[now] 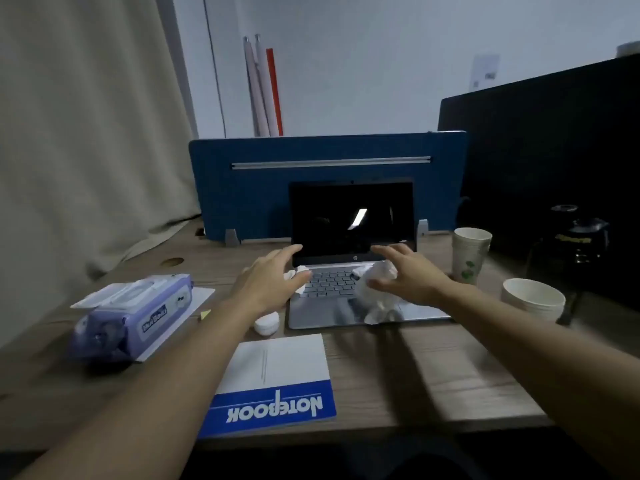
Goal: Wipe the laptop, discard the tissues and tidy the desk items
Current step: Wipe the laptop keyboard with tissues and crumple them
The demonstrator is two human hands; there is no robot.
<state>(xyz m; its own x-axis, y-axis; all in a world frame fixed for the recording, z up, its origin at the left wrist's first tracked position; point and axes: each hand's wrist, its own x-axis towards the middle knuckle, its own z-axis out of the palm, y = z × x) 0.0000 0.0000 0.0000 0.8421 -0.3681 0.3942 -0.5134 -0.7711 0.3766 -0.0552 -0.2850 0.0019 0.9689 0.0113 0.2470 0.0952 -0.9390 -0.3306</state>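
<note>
- Nearest the tabletop's front edge, a notebook point(273, 386) is lying.
- Both hands, left hand point(273, 285) and right hand point(408, 275), are being held over the laptop point(349, 271), fingers spread wide, empty.
- Crumpled tissues point(375, 289) on the keyboard are best being gathered whole, gently.

"NOTEBOOK" runs upside down in white across the blue band of a notebook point(277, 382); the wipes pack point(135, 320) label stays illegible.

- silver laptop point(349, 289) sits open on the table, screen dark
- crumpled white tissues point(375, 299) lie on its keyboard
- wet wipes pack point(133, 318), lid flipped open, left side
- blue-and-white notebook point(277, 379) lies flat up front
</note>
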